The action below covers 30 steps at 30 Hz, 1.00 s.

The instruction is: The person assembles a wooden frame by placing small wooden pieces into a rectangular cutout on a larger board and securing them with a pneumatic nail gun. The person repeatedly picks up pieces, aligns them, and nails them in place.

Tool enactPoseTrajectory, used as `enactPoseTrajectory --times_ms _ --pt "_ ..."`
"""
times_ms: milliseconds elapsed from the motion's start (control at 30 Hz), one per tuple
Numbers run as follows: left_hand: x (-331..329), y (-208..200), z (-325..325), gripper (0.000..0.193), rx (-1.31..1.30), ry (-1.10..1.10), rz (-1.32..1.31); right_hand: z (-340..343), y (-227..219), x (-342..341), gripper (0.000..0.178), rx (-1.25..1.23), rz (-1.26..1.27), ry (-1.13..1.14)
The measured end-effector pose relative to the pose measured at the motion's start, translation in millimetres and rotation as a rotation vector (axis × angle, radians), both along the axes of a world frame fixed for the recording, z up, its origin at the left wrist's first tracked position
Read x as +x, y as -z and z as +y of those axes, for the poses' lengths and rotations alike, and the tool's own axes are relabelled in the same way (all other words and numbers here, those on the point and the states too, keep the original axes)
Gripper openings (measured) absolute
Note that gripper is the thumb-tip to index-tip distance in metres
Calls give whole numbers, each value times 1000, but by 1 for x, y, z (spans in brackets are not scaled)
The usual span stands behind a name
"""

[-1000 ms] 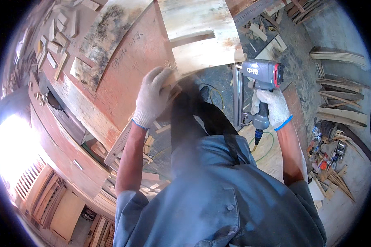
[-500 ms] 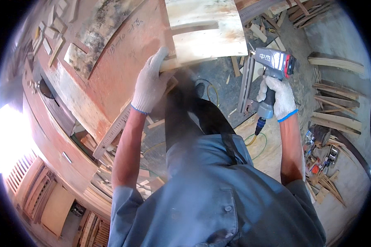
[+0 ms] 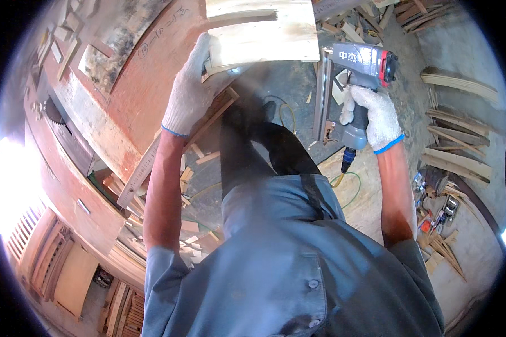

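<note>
My left hand (image 3: 186, 95), in a white knit glove, grips the near left corner of a pale wooden panel (image 3: 264, 44) with a long slot across it. The panel is held at the top of the view, its far end cut off by the frame. In my right hand (image 3: 381, 117), also gloved, is a grey and black air nail gun (image 3: 358, 60) with a red-rimmed back end. The gun's front points left, close to the panel's right edge; whether they touch I cannot tell. A hose with a dark blue coupling (image 3: 348, 159) runs from its handle.
A reddish workbench (image 3: 146, 84) fills the left, with a dark-stained board (image 3: 126, 42) and several wood offcuts on it. A round saw blade (image 3: 54, 112) shows farther left. Curved wooden strips (image 3: 461, 83) lie in stacks at the right. Scraps and tools (image 3: 447, 208) lie below them.
The panel and my left hand have shifted left and slightly up. My right hand has moved the nail gun up and left with it. The whole view has also shifted a little.
</note>
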State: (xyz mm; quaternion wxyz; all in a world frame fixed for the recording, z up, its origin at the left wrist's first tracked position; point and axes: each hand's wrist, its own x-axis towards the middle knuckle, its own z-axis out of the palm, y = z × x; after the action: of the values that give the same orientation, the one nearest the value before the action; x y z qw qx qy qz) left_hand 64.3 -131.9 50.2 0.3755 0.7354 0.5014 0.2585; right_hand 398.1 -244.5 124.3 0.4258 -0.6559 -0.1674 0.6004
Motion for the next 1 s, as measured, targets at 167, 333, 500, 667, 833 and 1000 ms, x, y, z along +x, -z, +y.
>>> enactPoseTrajectory --times_ms 167,333,500,667,833,1000 --pt "-16 7 -4 61 -209 -92 -32 -2 1 1 26 -7 -12 -4" --pt "-20 6 2 45 -133 -25 16 -4 2 3 26 -33 47 14" --pt "-22 6 7 43 -53 43 35 -4 3 3 28 -33 23 30" --pt "-23 9 10 42 -46 60 70 -2 3 2 29 0 40 8" --pt "-26 18 14 41 -17 91 26 -1 0 1 29 29 68 -27" --pt "-27 23 15 40 -59 81 -53 -1 0 0 29 17 84 -5"
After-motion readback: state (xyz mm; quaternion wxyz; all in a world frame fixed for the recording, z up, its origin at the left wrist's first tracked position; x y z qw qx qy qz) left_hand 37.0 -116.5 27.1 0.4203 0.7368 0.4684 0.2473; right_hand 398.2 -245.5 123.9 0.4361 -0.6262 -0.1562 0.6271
